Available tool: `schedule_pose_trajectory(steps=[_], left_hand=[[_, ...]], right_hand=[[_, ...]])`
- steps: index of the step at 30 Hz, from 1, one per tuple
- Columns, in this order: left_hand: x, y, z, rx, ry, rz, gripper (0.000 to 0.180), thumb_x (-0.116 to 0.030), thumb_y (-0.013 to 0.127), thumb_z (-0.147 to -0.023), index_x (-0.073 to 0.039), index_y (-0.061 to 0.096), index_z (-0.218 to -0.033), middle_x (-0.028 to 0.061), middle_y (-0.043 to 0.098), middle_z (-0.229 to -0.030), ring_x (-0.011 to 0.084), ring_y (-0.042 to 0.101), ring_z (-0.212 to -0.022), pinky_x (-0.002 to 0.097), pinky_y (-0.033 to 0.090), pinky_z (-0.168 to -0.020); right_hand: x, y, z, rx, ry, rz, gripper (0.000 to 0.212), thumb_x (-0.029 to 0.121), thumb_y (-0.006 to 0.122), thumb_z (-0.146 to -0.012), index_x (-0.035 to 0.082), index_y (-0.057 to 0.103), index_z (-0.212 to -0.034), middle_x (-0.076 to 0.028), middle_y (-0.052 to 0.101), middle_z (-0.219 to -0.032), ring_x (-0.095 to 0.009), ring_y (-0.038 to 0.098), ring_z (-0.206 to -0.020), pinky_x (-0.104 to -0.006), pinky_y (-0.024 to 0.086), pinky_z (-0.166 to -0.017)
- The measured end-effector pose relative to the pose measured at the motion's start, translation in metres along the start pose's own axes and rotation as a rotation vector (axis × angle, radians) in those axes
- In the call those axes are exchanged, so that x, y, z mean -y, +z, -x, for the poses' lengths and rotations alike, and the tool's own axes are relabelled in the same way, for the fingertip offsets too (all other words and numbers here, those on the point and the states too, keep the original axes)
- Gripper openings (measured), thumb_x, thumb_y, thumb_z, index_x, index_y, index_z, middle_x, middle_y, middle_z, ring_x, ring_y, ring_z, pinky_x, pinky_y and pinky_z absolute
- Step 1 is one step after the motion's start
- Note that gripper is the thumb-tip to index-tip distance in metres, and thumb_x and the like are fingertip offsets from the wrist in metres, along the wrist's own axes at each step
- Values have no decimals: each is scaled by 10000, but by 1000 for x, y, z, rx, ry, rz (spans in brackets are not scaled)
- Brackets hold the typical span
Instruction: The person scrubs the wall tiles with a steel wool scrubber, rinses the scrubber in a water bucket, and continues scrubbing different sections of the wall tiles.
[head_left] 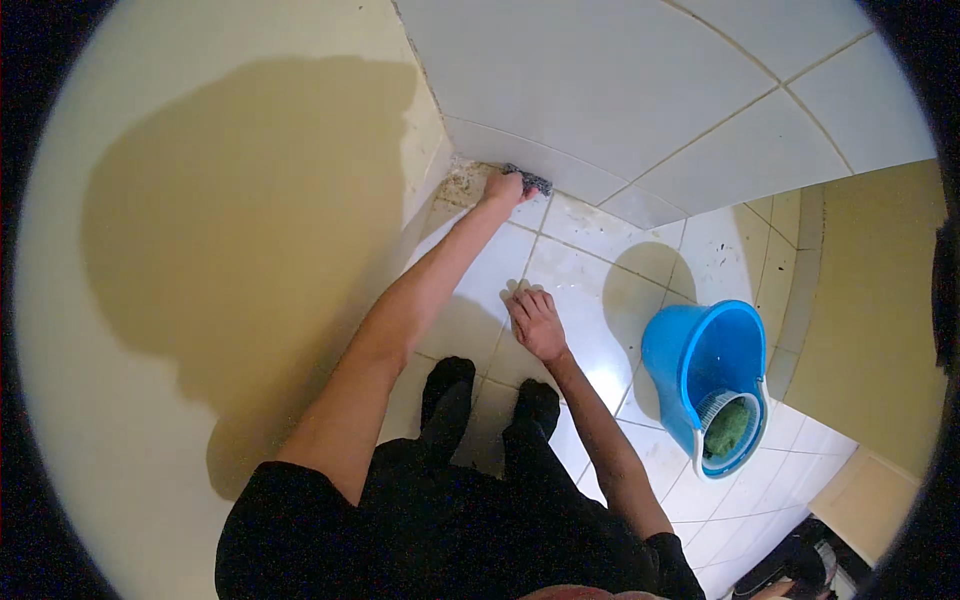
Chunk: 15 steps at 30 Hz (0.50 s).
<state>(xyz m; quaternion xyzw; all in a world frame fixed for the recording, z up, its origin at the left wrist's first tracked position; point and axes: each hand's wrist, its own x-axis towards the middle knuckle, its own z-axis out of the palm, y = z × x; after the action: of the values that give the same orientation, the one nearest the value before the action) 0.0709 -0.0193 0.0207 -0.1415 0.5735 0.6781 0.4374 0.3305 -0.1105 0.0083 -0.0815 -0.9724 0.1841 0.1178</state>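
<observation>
My left hand (505,189) reaches far ahead to the foot of the tiled wall. Its fingers are closed on a dark grey scouring pad (528,180), pressed where the wall meets the floor. Part of the pad is hidden by the fingers. Brown grime (462,184) stains the corner just left of it. Lower down, my right hand (535,320) is at the white floor tiles with its fingers slightly bent and apart. It holds nothing; whether its fingertips touch the floor I cannot tell.
A blue mop bucket (662,345) with a white wringer basket stands to the right, a green cloth (726,430) in the basket. Yellow walls rise at left and right. My feet in dark socks (448,385) are on the tiles. Dark items (800,560) lie at the lower right.
</observation>
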Motion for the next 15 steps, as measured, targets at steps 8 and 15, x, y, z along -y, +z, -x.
schedule_pose_trajectory(steps=[8, 15], left_hand=[[-2, 0, 15, 353, 141, -101, 187, -9, 482, -987, 74, 473, -1154, 197, 530, -1156, 355, 569, -1039, 403, 653, -747], [13, -22, -18, 121, -50, 133, 166, 14, 485, -964, 75, 482, -1119, 213, 572, -1106, 324, 651, -858, 396, 662, -739]], right_hand=[[-1, 3, 2, -19, 24, -41, 514, 126, 611, -811, 78, 571, -1321, -110, 562, -1240, -302, 509, -1220, -459, 389, -1076], [7, -1, -10, -36, -17, -55, 489, 108, 574, -841, 65, 564, -1327, -122, 575, -1240, -320, 519, -1230, -480, 380, -1093]])
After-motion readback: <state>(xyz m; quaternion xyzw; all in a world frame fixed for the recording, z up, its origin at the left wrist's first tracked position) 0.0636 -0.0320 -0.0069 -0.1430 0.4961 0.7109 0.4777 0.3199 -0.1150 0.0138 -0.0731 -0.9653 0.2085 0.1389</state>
